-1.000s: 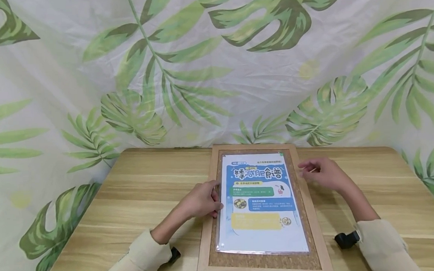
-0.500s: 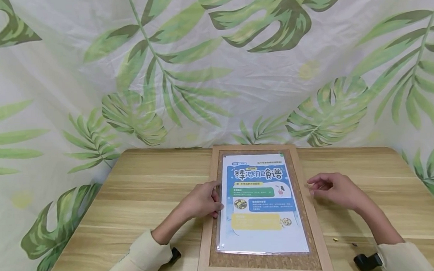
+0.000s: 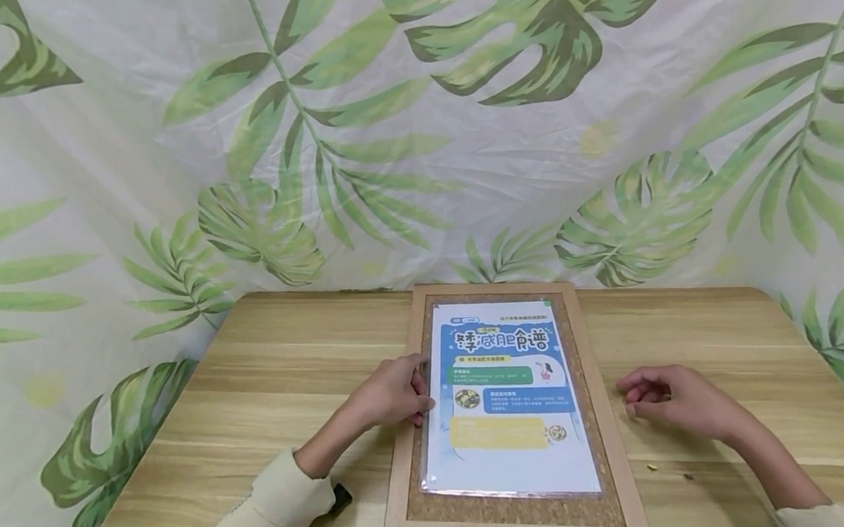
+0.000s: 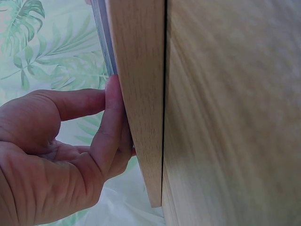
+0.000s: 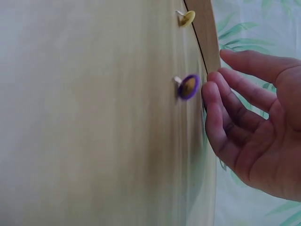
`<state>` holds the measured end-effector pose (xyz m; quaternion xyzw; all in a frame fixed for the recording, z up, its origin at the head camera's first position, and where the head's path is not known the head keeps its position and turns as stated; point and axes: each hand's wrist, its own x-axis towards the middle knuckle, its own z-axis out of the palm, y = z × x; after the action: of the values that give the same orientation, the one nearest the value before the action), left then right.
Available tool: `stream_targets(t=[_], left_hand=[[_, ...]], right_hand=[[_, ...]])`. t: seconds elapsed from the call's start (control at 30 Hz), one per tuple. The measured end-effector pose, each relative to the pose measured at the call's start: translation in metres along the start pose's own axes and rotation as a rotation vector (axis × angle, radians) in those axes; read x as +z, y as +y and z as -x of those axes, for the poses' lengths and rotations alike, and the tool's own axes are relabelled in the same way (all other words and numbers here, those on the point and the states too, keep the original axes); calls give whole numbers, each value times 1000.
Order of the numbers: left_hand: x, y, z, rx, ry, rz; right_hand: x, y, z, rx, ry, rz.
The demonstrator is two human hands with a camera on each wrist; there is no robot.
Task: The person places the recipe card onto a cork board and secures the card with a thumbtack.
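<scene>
A laminated poster (image 3: 514,467) in blue, green and yellow lies on a wood-framed cork board (image 3: 517,511). My left hand (image 3: 393,390) is at the poster's left edge over the frame. In the left wrist view its thumb and finger (image 4: 101,136) meet at the sheet's edge and appear to pinch it. To the right of the board, my right hand (image 3: 680,397) hovers over the table with loosely bent fingers and nothing visible in them. Nearby on the table lie a yellow thumbtack (image 5: 187,19) and a purple-rimmed thumbtack (image 5: 188,87). A green thumbtack (image 3: 547,303) sits at the poster's top right corner.
The board rests on a wood-grain table (image 3: 289,336), its far end near the table's back edge. Behind hangs a leaf-patterned cloth (image 3: 388,177). A black wrist device (image 3: 340,498) is on my left cuff.
My right hand has moved from the board's upper right side toward me and to the right, uncovering the two loose thumbtacks. The left hand and poster have stayed in place.
</scene>
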<state>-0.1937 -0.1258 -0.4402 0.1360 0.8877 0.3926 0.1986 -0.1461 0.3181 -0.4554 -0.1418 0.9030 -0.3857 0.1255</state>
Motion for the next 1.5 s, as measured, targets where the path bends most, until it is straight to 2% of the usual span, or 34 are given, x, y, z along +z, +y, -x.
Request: stream_targets(t=[0.17, 0.43, 0.8, 1.03, 1.3, 1.5], left_hand=[[0, 1, 0, 2, 1, 2], [0, 2, 1, -3, 0, -10], [1, 4, 2, -13, 6, -9], [1, 5, 3, -8, 8, -10], [0, 4, 3, 3, 3, -25], [1, 4, 4, 3, 9, -33]], right_hand=[[0, 5, 8, -71, -56, -12], [4, 13, 19, -249, -122, -17], [10, 15, 30, -295, -197, -86], [12, 12, 37, -267, -219, -95], [20, 9, 45, -304, -198, -73], [28, 8, 47, -339, -151, -26]])
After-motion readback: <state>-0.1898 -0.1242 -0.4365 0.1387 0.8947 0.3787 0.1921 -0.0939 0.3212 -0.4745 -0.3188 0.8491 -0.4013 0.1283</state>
